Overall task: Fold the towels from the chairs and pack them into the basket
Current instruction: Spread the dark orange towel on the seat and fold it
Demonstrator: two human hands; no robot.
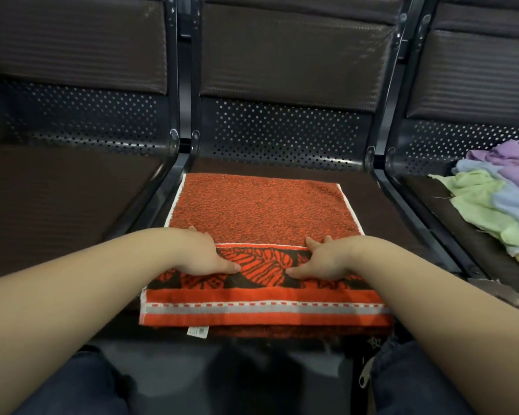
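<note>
Head view shows the orange towel (264,223) flat on the middle chair seat (381,202), long side running left to right, with the left hand (206,256) and the right hand (322,259) pressing open-fingered on its near half, gripping nothing.

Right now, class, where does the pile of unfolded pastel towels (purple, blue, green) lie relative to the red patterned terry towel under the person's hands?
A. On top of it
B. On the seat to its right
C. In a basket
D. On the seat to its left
B: the pile of pastel towels lies on the right-hand seat, beside the middle seat holding the red patterned towel.
</note>
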